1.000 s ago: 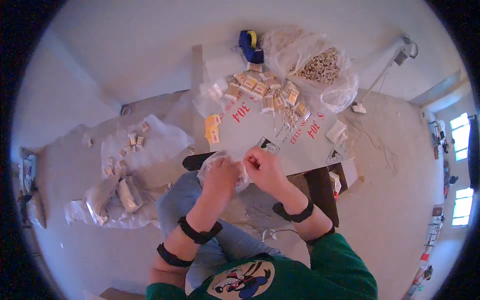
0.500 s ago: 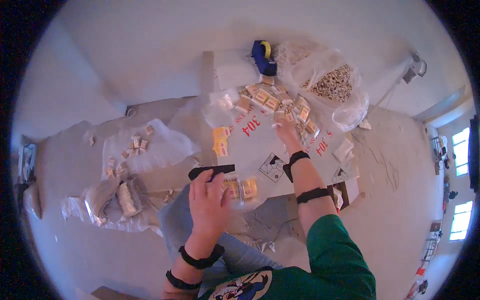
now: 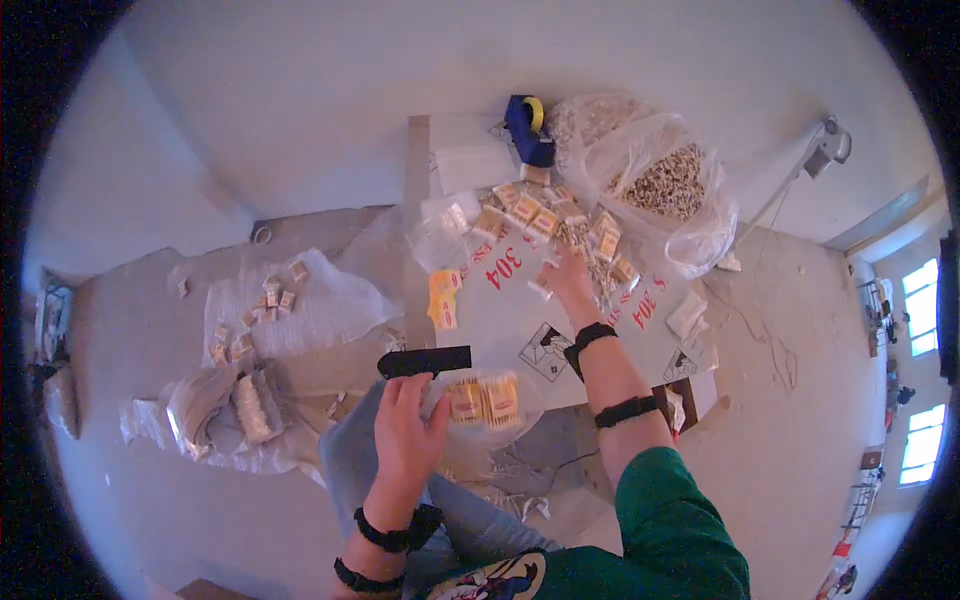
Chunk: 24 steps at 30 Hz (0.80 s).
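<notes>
My left hand [image 3: 405, 430] is at the table's near edge, thumb and fingers closed on the left side of a clear plastic bag [image 3: 520, 412]. Inside it lie two bundles of short sticks [image 3: 484, 400] with yellow labels. My right hand [image 3: 568, 276] is bent over the near side of a pile of small labelled packs [image 3: 532, 214]. Its fingers are drawn together around something small and pale, too blurred to name. Loose short sticks [image 3: 603, 280] lie beside that hand, among the packs.
A large clear sack of loose sticks [image 3: 665, 185] stands at the back right, beside a blue tape dispenser [image 3: 528, 130]. Yellow cards [image 3: 444, 298] and a black strip [image 3: 425, 361] lie on the left side of the table. Plastic sheeting with packs [image 3: 300, 300] covers floor at left.
My right hand has drawn back slightly toward me from the pile, a small pale thing at its fingertips. My left hand has moved slightly lower, beside the bag.
</notes>
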Motion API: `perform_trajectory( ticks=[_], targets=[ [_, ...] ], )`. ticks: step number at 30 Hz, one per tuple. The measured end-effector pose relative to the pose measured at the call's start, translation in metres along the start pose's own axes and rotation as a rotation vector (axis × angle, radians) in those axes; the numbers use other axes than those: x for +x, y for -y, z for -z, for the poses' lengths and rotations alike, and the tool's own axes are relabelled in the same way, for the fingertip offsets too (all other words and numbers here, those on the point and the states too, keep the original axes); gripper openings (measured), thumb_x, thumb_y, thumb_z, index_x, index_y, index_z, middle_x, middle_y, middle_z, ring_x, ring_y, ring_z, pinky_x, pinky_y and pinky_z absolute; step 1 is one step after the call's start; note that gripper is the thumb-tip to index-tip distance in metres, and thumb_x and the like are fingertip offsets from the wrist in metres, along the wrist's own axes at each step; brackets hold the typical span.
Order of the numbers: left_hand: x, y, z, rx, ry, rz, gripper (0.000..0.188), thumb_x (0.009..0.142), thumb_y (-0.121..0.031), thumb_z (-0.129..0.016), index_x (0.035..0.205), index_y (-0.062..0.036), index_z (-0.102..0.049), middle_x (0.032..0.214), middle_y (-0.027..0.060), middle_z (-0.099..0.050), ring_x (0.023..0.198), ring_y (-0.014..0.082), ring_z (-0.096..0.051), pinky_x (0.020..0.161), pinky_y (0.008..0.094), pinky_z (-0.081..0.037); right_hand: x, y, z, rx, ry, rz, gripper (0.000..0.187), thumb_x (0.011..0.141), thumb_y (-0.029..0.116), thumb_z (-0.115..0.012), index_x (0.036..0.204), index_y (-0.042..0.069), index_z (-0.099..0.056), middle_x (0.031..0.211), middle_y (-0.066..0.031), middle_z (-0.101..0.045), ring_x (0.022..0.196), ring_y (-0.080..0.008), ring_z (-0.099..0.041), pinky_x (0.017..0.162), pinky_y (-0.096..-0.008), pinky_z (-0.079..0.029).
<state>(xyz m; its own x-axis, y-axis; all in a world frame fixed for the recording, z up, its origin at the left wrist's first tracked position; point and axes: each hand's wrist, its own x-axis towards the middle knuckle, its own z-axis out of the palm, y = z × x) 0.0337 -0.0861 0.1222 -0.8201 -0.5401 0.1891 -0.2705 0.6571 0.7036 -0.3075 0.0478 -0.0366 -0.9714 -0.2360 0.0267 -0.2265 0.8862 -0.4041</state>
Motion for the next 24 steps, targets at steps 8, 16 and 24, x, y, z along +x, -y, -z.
perform_trajectory(
  ticks=[8, 16, 24],
  targets=[
    [0.002, 0.003, 0.006, -0.035, 0.036, 0.014, 0.023, 0.075, -0.010, -0.067, 0.096, -0.0039, -0.060, 0.092, 0.0142, -0.058, 0.080, 0.0314, -0.058, 0.069, 0.0376, -0.048, 0.037, 0.053, 0.013, -0.284, -0.008, 0.534, 0.068, 0.071, 0.019, -0.068, 0.132, 0.013, -0.039, 0.133, -0.0251, -0.035, 0.127, -0.0404, -0.032, 0.105, -0.0449, -0.031],
    [0.003, 0.006, 0.000, -0.052, 0.034, -0.074, 0.024, 0.072, -0.006, -0.068, 0.095, -0.0042, -0.061, 0.091, 0.0155, -0.057, 0.083, 0.0320, -0.058, 0.069, 0.0371, -0.049, 0.055, 0.054, 0.000, -0.231, 0.036, 0.441, 0.057, 0.071, 0.018, -0.066, 0.125, 0.023, -0.048, 0.121, -0.0209, -0.044, 0.120, -0.0391, -0.040, 0.100, -0.0452, -0.034],
    [0.005, 0.005, 0.002, -0.080, 0.015, -0.063, 0.022, 0.072, -0.005, -0.068, 0.093, -0.0046, -0.062, 0.089, 0.0151, -0.057, 0.081, 0.0315, -0.058, 0.067, 0.0366, -0.049, 0.000, 0.057, -0.010, -0.124, 0.085, 0.641, 0.045, 0.072, 0.024, -0.062, 0.116, 0.017, -0.057, 0.108, -0.0156, -0.053, 0.112, -0.0331, -0.047, 0.096, -0.0436, -0.037]
  ],
)
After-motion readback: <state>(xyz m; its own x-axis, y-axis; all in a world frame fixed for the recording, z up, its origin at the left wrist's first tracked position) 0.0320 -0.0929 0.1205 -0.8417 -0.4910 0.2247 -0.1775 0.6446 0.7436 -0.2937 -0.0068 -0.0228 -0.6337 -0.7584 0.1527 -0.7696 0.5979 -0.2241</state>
